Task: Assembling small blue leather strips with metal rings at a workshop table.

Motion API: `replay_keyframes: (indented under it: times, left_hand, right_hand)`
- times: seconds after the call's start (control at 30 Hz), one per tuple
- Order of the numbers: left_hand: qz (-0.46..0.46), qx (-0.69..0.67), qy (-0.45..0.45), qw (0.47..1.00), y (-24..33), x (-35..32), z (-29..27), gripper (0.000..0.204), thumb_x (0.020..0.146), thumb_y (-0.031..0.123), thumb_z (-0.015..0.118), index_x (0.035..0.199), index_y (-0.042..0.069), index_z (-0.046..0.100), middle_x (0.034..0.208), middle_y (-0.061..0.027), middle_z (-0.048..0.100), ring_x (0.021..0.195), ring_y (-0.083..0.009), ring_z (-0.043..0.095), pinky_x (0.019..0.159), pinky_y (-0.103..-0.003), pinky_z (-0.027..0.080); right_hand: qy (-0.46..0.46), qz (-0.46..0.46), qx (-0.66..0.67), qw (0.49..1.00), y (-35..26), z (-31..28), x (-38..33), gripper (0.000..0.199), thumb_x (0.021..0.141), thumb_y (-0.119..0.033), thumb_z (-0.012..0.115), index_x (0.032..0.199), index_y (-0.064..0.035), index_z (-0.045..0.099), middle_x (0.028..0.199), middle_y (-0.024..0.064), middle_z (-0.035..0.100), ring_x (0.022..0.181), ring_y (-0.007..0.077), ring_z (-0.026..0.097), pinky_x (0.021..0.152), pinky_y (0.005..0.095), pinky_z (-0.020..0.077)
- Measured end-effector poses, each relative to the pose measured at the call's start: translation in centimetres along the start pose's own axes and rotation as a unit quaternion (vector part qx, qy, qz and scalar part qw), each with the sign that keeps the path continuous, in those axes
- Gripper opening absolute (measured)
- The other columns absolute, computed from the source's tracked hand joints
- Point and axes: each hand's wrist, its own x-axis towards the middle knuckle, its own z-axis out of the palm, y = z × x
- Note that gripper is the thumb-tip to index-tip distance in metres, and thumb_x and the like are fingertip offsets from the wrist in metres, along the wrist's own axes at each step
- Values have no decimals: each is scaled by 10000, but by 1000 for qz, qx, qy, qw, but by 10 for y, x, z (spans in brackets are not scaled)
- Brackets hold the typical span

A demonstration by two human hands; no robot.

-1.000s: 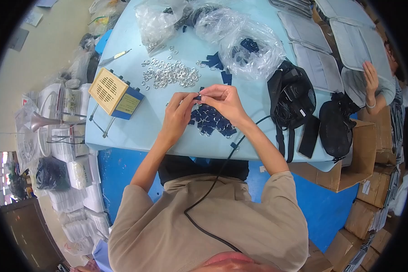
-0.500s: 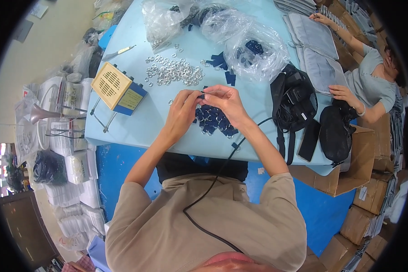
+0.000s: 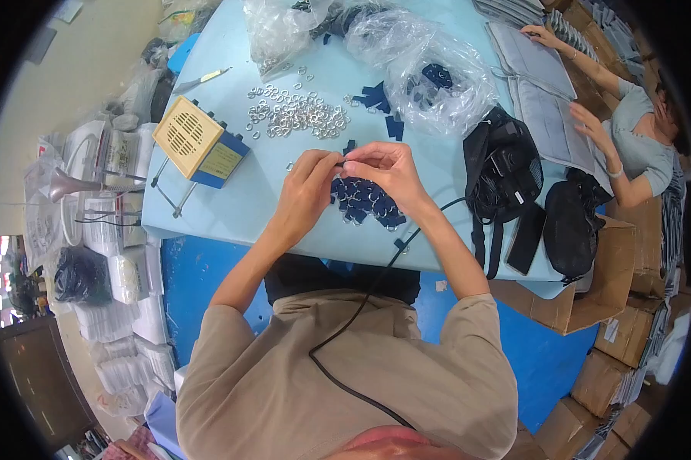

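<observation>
My left hand (image 3: pixel 306 192) and my right hand (image 3: pixel 388 172) meet over the near part of the table, both pinching a small dark strip of navy webbing (image 3: pixel 341 164). Fingertips cover most of the strip, so whether a ring is on it cannot be made out. Just below my hands lies a pile of navy webbing pieces with metal rings (image 3: pixel 367 201). Farther off is a heap of loose silver D-shaped rings (image 3: pixel 307 115). Bare navy strips (image 3: pixel 372 97) lie right of the heap, beside a clear plastic bag (image 3: pixel 437 80).
A cream and blue box-shaped device (image 3: pixel 200 142) stands at the left, near a small cutter (image 3: pixel 202 80). To the right are a black mesh bag (image 3: pixel 503 165), a phone (image 3: pixel 525 239) and a black pouch (image 3: pixel 569 230). A co-worker (image 3: pixel 641 126) handles grey padded fabric pieces (image 3: pixel 541 100).
My hands stay together with fingers pinched, shifting only slightly around the strip. The co-worker's nearer hand has lifted off the grey fabric. The whole view has moved a little.
</observation>
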Motion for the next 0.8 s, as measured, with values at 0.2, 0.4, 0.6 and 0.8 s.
replay_keyframes:
  times: [0.2, 0.4, 0.6, 0.8]
  left_hand:
    - [25, -7, 40, 999, 16, 0, -8, 319, 793, -100, 752, 1086, 13, 698, 969, -110, 668, 823, -301, 663, 681, -391, 537]
    - [45, -65, 53, 995, 29, 4, -16, 353, 758, -94, 807, 1089, -21, 710, 953, -114, 693, 795, -250, 671, 637, -328, 543]
    - [69, -82, 68, 992, 29, 6, -17, 362, 727, -88, 833, 1064, -41, 710, 914, -128, 692, 780, -244, 669, 629, -323, 547]
    - [68, -74, 63, 993, 26, 0, -14, 340, 755, -183, 757, 1063, -57, 687, 959, -152, 694, 835, -270, 691, 728, -340, 567]
  right_hand:
    - [-65, 23, 147, 987, 3, -4, -3, 94, 899, 29, 747, 992, 30, 742, 960, 148, 757, 892, 252, 769, 821, 342, 636]
    - [-109, 40, 247, 962, -1, -3, -10, 109, 912, 26, 726, 1021, 18, 733, 981, 154, 753, 876, 264, 766, 831, 383, 645]
    - [-130, 36, 260, 956, 2, -4, -11, 115, 905, 37, 724, 1018, 20, 733, 999, 149, 754, 871, 275, 766, 820, 388, 647]
    - [-144, 54, 244, 957, 6, -7, -12, 121, 891, 38, 723, 999, -17, 719, 1072, 156, 738, 956, 249, 726, 817, 417, 634]
